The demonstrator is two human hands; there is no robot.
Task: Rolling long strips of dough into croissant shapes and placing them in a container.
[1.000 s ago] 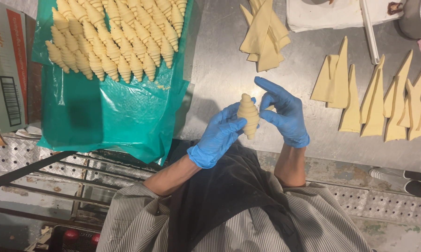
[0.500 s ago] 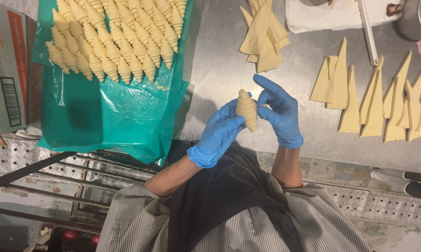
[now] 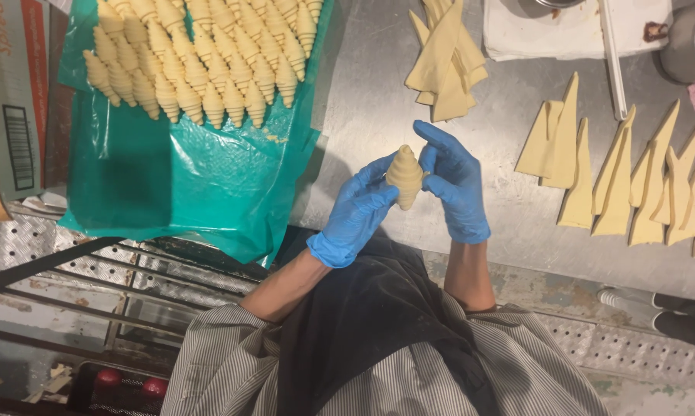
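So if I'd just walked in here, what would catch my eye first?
Most likely the bright blue-gloved left hand and right hand at centre, holding one rolled croissant upright between them. Then the rows of shaped croissants on the green plastic sheet upper left, and the dough triangles across the steel table at right.

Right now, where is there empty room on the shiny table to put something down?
Bare steel table shows between the green plastic sheet and the folded dough pile, and below the dough triangles. The rolled croissants crowd the sheet's top; its lower half is free.
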